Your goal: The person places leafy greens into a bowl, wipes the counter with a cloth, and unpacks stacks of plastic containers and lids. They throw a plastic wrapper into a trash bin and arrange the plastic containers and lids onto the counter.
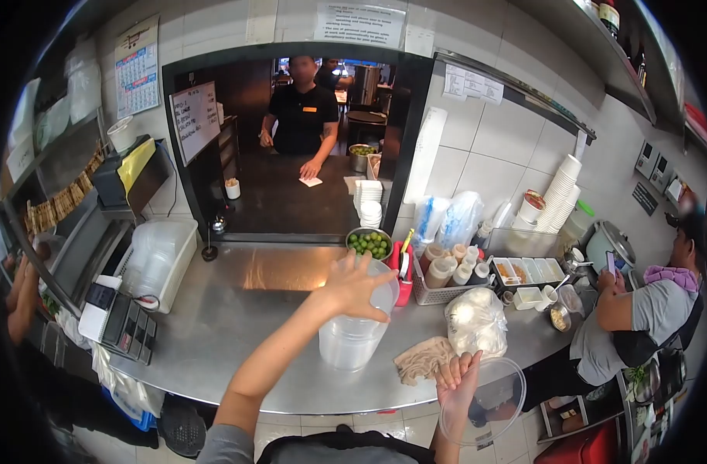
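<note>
My left hand (357, 290) reaches over a clear plastic tub (347, 348) on the steel counter, its fingers spread across the tub's upper part. The tub is tall and round, and my hand hides some of its rim. In my right hand (457, 379) is a clear round plastic lid (502, 410), gripped by its edge in front of the counter. A crumpled brown cloth (423, 360) and a knotted plastic bag of white contents (475, 321) lie near that hand. Just beyond the tub sits a bowl of green limes (369, 243).
A basket of sauce bottles (440, 292) and a condiment tray (527, 272) stand to the right. At left are a white bin (191, 240) and a black organizer (133, 329). One person (303, 116) stands beyond the pass window; another (639, 309) stands at right with a phone.
</note>
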`<state>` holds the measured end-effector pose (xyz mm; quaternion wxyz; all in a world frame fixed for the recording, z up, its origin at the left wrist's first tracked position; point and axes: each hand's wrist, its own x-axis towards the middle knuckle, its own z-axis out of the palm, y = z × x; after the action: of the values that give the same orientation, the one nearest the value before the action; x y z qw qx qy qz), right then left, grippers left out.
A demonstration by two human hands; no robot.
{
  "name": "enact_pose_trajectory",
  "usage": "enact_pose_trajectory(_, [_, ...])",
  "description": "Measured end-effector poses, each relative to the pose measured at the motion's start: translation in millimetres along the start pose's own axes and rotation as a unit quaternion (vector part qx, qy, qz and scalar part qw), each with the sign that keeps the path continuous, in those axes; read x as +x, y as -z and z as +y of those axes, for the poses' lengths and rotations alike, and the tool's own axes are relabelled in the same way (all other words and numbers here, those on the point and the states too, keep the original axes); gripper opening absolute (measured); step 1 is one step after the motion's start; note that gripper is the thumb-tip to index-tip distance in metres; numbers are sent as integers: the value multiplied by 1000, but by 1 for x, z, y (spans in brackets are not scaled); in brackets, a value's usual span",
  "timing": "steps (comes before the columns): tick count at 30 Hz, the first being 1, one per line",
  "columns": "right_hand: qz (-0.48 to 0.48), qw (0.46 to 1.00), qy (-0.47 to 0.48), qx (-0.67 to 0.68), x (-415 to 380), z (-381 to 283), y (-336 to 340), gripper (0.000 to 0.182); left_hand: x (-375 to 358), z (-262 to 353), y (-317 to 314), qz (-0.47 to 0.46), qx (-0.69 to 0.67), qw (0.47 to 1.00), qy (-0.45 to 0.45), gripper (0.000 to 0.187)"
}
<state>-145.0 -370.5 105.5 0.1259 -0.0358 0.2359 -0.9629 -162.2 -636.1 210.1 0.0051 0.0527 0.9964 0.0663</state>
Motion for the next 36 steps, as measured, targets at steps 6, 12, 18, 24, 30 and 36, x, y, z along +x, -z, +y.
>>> enact_pose_trajectory(6, [10,1000,-6,-7,8,1,2,46,-21,-5,-25,108,-38,993,30,85])
enact_pose_trajectory(12, [-9,999,-42,-14,10,16,-14,46,-13,20,-33,111,6,992,53,90])
enact_pose_trajectory(18, [-40,998,-51,1,7,22,-29,45,-17,-4,-37,117,-2,993,0,99])
enact_pose_trajectory(24, [-116,991,-53,27,8,18,-19,44,6,-3,11,455,44,889,10,81])
enact_pose_trajectory(30, [-179,982,-54,27,5,22,-23,40,-20,-30,93,362,-107,922,83,79])
enact_pose_trajectory(36, [-139,988,-64,24,1,26,-35,44,-91,-129,129,483,-41,857,172,77])
